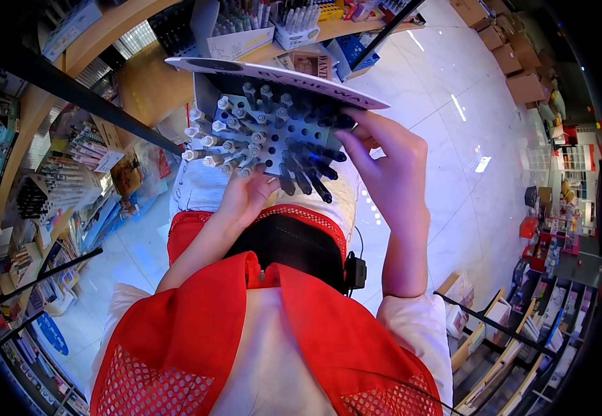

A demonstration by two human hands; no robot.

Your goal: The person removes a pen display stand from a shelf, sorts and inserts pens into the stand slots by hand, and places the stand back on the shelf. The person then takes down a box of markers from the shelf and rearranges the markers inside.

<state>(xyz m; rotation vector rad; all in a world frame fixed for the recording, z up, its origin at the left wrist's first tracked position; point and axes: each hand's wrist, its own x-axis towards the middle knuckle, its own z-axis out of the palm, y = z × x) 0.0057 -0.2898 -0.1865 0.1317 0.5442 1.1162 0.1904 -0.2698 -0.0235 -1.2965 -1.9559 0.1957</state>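
Note:
A pen display box [280, 78] with a raised white header card is held up in front of my waist. White-and-clear-ended pens [226, 142] fill the left side of its holed tray. Dark pens [312, 166] lean out at the near right, and several holes between the groups show bare. My left hand [244, 197] grips the box's near lower edge, with some fingers hidden beneath it. At the box's right side, the thumb and index finger of my right hand [391, 145] close on the end of a dark pen [344, 120].
A wooden shelf [159, 80] with boxes of pens [235, 35] curves along the left and far side. A black shelf post [100, 100] crosses at the left. Cardboard boxes [522, 62] stack at the far right. Slatted racks [509, 340] stand at the lower right.

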